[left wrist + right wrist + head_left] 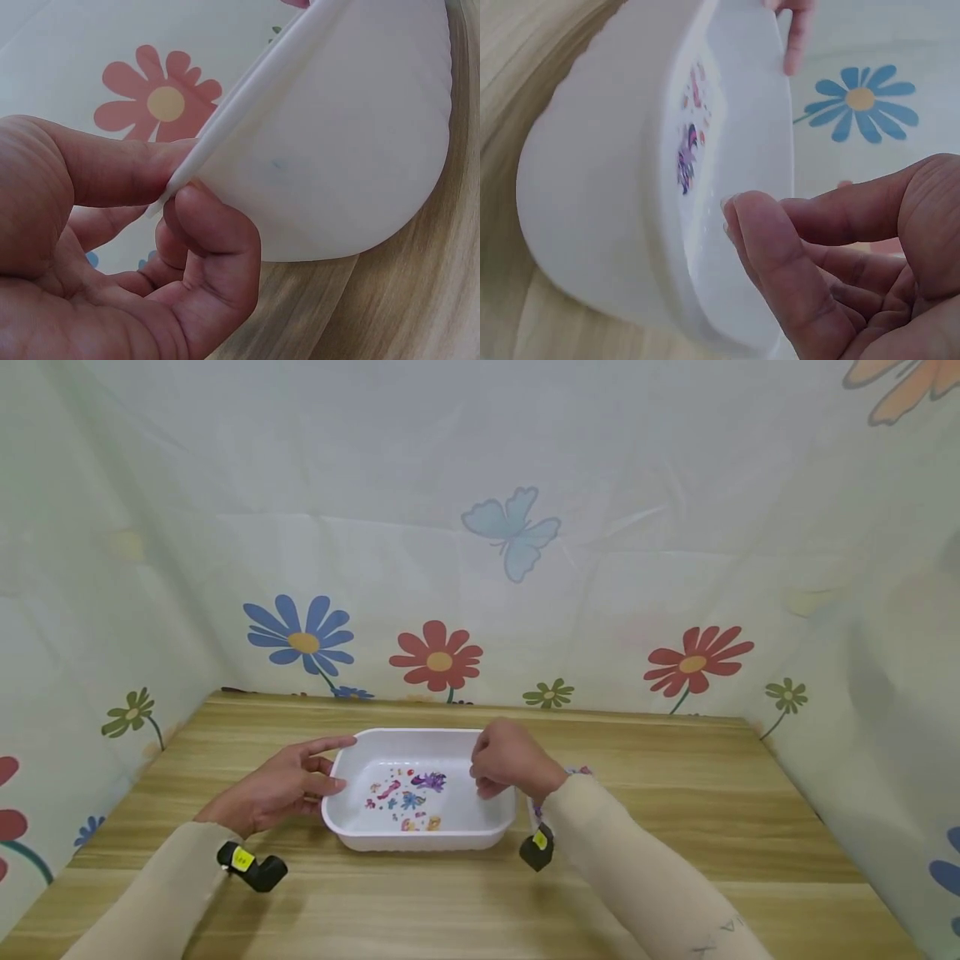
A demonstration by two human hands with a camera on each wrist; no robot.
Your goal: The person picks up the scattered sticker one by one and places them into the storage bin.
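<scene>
A white rectangular plastic basin (pixel 420 840) sits on the table in the head view, cartoon pony stickers (pixel 408 800) on its inner floor. My left hand (pixel 283 789) is at the basin's left end. Thumb and fingers pinch its rim (pixel 225 112), as the left wrist view shows. Over the right end, near the back corner, is my right hand (pixel 512 762). Its fingers (pixel 780 270) are curled, with the thumb against them; no thing shows between them. The hand hides part of the rim, so contact there is unclear.
Beneath the right wrist, a small colourful patterned thing (pixel 581 770) is mostly hidden. The basin rests on a wood-grain table (pixel 675 793). A floral sheet (pixel 600 635) hangs behind the table and along both sides. A black camera (pixel 258 870) is strapped to the left wrist.
</scene>
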